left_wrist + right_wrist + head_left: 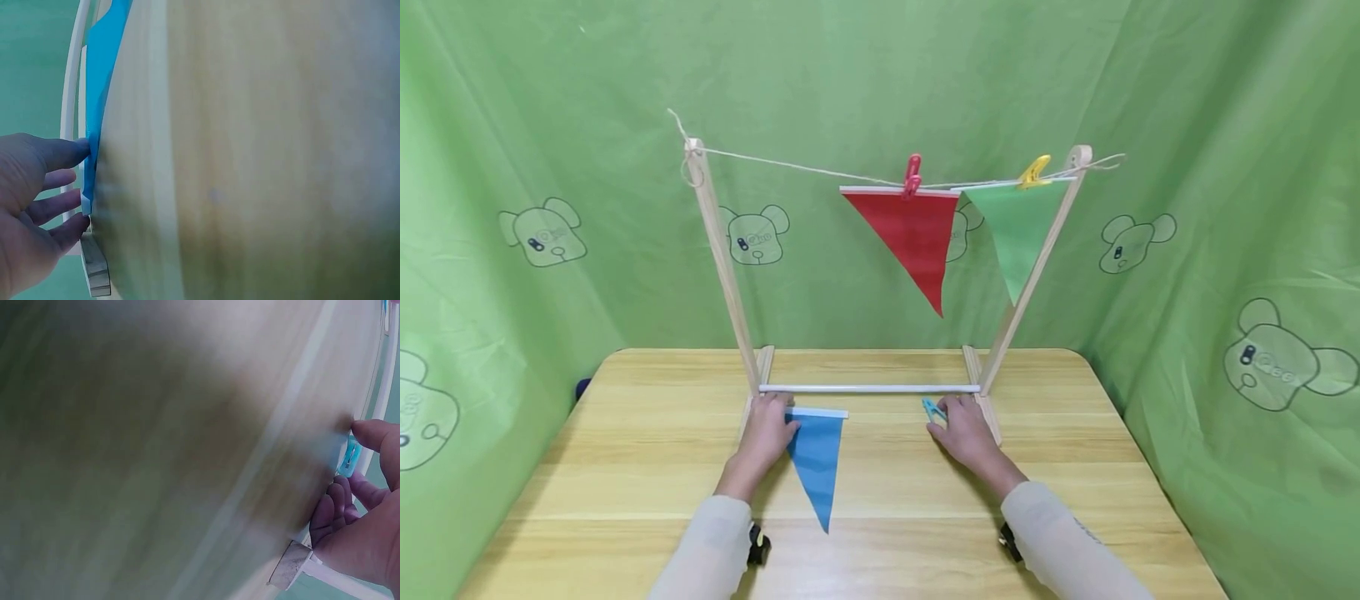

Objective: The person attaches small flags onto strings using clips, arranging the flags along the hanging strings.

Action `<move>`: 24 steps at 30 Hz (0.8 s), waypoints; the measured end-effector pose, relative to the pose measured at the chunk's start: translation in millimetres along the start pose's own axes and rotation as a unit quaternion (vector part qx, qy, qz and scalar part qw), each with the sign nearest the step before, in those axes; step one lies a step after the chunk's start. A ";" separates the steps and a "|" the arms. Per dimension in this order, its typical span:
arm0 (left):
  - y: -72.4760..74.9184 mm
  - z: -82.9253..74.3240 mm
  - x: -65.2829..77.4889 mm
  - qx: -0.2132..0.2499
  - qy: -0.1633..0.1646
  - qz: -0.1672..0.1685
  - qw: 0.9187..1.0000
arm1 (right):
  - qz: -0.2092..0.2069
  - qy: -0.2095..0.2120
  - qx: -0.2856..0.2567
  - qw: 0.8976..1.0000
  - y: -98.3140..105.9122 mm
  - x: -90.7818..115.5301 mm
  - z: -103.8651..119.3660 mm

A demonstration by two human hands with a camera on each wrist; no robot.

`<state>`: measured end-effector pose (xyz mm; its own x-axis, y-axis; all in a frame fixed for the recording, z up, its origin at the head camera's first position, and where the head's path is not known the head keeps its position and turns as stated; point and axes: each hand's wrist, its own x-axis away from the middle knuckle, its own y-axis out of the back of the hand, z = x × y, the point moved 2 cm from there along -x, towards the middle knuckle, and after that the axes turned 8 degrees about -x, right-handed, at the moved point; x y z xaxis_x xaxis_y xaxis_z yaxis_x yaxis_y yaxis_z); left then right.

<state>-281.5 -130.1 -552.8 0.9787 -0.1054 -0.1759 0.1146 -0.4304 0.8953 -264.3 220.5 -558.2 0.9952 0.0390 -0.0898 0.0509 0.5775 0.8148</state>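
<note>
A blue triangular pennant (817,454) with a white top strip is at the tabletop, its point toward me. My left hand (767,429) grips its left upper corner, thumb on the blue cloth; the left wrist view shows the pennant (103,69) edge-on beside the fingers. A light-blue clothespin (932,409) sits between the thumb and fingers of my right hand (964,429). In the right wrist view, thumb and index finger bracket this clothespin (350,456) close to the tabletop. On a string (805,169) hang a red pennant (917,233) under a red clothespin (912,175) and a green pennant (1018,225) under a yellow clothespin (1035,171).
Two wooden posts, left (724,258) and right (1037,275), hold the string's ends. A white rod (868,389) joins their feet just beyond my hands. Green curtains (880,75) surround the wooden table (647,450).
</note>
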 end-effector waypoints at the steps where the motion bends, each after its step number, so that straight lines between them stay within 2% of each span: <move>1: 0.2 -0.2 -0.3 0.000 0.000 -0.001 1.000 | -0.002 0.002 -0.001 1.000 0.0 0.2 -0.1; 12: 3.5 0.3 0.5 0.010 0.015 0.004 1.000 | -0.003 -0.011 -0.007 1.000 -2.5 0.6 -2.1; 19: 4.0 0.5 0.5 0.000 -0.001 -0.014 1.000 | -0.004 -0.013 -0.014 1.000 -1.2 1.0 -1.2; 24: 5.2 1.2 0.1 0.001 -0.011 -0.014 1.000 | -0.006 -0.006 -0.015 1.000 -1.3 -0.1 0.0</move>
<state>-281.1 -133.4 -548.7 0.9710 -0.1132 -0.2105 0.1421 -0.4349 0.8892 -264.5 219.7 -559.2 0.9954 0.0217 -0.0932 0.0615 0.6017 0.7964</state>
